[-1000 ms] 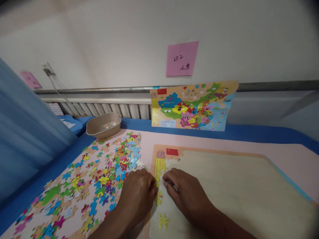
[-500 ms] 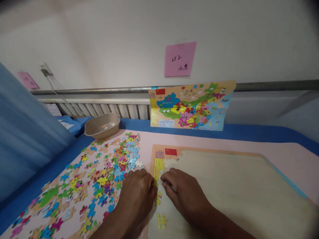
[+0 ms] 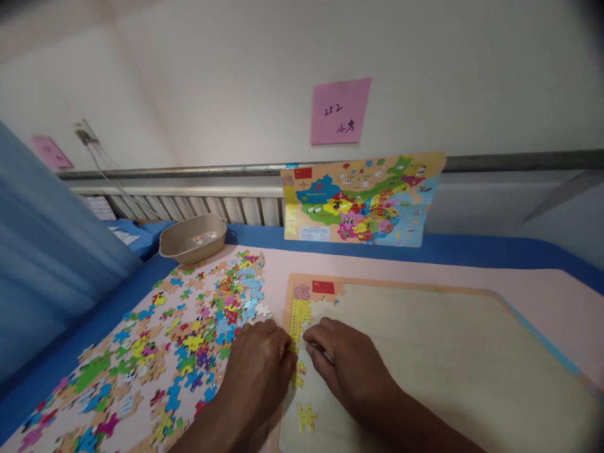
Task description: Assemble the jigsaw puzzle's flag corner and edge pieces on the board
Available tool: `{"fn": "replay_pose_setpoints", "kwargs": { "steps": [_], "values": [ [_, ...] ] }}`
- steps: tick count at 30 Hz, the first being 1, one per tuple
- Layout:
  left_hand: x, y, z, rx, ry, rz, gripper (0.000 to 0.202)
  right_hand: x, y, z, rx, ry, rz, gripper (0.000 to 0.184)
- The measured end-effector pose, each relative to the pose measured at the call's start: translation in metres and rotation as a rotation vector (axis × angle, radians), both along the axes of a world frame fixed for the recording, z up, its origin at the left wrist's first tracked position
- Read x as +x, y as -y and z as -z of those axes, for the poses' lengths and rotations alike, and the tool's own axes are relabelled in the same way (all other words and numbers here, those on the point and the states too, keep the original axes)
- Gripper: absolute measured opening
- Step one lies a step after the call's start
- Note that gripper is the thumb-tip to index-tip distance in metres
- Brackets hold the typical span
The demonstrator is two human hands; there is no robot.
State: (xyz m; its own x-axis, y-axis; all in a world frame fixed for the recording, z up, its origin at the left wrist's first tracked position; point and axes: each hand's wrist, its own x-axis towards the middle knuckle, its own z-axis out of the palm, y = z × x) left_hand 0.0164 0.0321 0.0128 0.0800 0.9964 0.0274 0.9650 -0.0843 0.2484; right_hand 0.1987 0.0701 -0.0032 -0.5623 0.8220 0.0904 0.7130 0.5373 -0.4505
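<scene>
My left hand (image 3: 265,355) is closed, its fingers curled at the left edge of the puzzle board (image 3: 401,352). Fingertips and thumb meet over a column of yellow puzzle pieces (image 3: 299,314); whatever they hold is hidden. Just across that column, my right hand (image 3: 343,352) rests over the board with curled fingers, thumb and forefinger drawn together. Nothing can be made out between them. Below both hands, a separate yellow puzzle piece (image 3: 307,417) lies on the board. Joined pieces with a red flag (image 3: 323,287) fill the board's top left corner.
Many loose puzzle pieces (image 3: 198,343) spread over the pink surface to the left. Behind them stands a beige basin (image 3: 193,240) with a few pieces inside. A colourful map sheet (image 3: 363,201) leans on the wall rail. A blue curtain (image 3: 51,251) hangs at far left.
Both hands keep almost the same place and grip over the yellow pieces. The view has shifted very slightly; nothing else visibly differs.
</scene>
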Motion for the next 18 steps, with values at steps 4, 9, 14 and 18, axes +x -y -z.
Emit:
{"fn": "replay_pose_setpoints", "kwargs": {
  "steps": [4,9,14,18],
  "values": [
    [-0.002,0.0,-0.001,-0.009,0.024,-0.01,0.016,-0.001,0.0,-0.001,0.001,0.015,-0.011,0.018],
    [-0.009,0.004,-0.004,0.001,0.028,0.004,0.026,-0.003,0.0,-0.002,0.026,0.063,-0.035,0.026],
    [-0.013,0.006,-0.005,0.01,0.013,0.072,0.029,-0.003,0.0,-0.002,0.057,0.117,-0.053,0.033],
    [-0.012,0.004,-0.003,-0.015,-0.025,0.117,0.029,-0.003,-0.001,0.003,0.122,0.127,-0.072,0.032]
  ]
}}
